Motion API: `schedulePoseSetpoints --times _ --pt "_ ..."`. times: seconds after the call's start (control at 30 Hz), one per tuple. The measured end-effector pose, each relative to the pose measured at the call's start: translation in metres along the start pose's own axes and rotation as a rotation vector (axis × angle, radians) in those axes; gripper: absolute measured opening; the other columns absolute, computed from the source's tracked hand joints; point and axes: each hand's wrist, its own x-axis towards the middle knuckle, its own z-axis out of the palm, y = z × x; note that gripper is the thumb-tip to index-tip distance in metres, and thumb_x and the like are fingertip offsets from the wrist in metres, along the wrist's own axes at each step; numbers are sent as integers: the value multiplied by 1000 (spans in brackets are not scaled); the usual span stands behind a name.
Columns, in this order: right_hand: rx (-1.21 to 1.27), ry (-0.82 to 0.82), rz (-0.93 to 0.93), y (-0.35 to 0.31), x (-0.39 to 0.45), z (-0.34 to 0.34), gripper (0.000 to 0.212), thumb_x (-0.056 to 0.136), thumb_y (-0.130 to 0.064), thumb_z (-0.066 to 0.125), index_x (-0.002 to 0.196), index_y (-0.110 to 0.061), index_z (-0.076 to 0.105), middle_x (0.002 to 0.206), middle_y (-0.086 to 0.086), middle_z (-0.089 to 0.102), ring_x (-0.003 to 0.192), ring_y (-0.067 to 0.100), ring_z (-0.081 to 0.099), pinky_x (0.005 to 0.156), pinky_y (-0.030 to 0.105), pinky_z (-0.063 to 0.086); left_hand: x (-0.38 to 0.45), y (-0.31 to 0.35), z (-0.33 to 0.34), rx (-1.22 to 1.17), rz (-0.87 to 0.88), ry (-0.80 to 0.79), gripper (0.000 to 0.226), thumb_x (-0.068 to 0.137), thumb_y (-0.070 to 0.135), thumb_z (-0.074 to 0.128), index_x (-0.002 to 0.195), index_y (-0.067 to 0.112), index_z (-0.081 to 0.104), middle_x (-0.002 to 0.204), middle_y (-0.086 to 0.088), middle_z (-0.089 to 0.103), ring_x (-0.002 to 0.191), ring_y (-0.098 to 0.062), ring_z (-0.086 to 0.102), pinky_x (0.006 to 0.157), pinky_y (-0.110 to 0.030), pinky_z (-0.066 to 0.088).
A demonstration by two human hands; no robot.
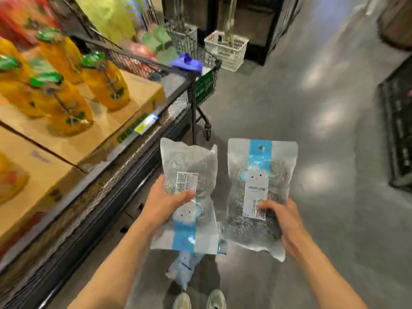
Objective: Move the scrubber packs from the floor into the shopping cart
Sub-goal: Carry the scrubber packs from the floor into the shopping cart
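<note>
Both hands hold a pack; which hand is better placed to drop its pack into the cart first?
Probably the left hand: its scrubber pack sits nearer the shopping cart, up-left.

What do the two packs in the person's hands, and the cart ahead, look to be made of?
Left pack and right pack: glossy clear plastic film, judging by wrinkles and glare, with printed blue-and-white labels; the grey coiled contents look like steel wool, though that is not certain. Cart: dark coated metal wire, seen in its grid walls, with what seems a blue plastic piece on the handle.

Both forearms extended forward; left hand (166,202) and right hand (282,217) each gripping, fingers curled.
</note>
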Motion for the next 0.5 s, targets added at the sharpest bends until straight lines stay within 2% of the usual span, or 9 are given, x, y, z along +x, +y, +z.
schedulePoseSetpoints --times 0.07,0.17,0.2,0.27,0.37,0.43,0.5 --pt "40 26 -100 -44 -33 -10 36 81 4 74 113 -12 72 102 10 80 98 34 75 94 53 58 -19 55 -4 3 102 -4 58 69 17 94 119 17 64 105 -2 78 95 -21 76 77 -37 63" --pt "101 45 -243 -95 -78 -17 39 84 2 74 122 -7 69 107 13 79 99 33 76 89 49 61 -37 126 -6 10 260 -7 63 63 32 96 117 25 64 104 3 77 92 -19 75 65 -36 58" --pt "116 55 -279 -108 -93 -19 39 84 1 74 122 -7 69 106 14 79 97 33 76 87 48 62 -43 144 -8 11 311 -23 65 61 35 96 117 27 64 104 4 77 93 -19 75 66 -36 58" --pt "147 81 -349 -126 -121 -23 34 85 1 73 118 -8 71 104 13 79 93 31 77 81 44 64 -52 175 -9 -1 386 -70 71 55 40 96 117 28 65 106 4 78 97 -19 75 80 -44 61" --pt "196 155 -432 -141 -162 -29 35 84 -1 74 117 -11 71 102 9 80 94 29 77 86 45 62 -66 207 -9 -28 467 -179 68 58 31 98 117 25 65 106 5 78 97 -16 75 88 -46 61" --pt "237 225 -468 -144 -189 -34 37 83 -5 77 119 -12 69 104 7 80 96 28 77 92 49 59 -79 223 -5 -52 512 -253 61 65 18 95 117 23 63 104 5 78 93 -12 76 84 -39 62" --pt "273 293 -491 -142 -215 -40 38 83 -6 78 118 -13 69 105 7 80 98 28 77 95 52 58 -93 235 3 -62 556 -328 58 68 15 93 118 20 63 101 7 77 87 -5 75 76 -29 62"
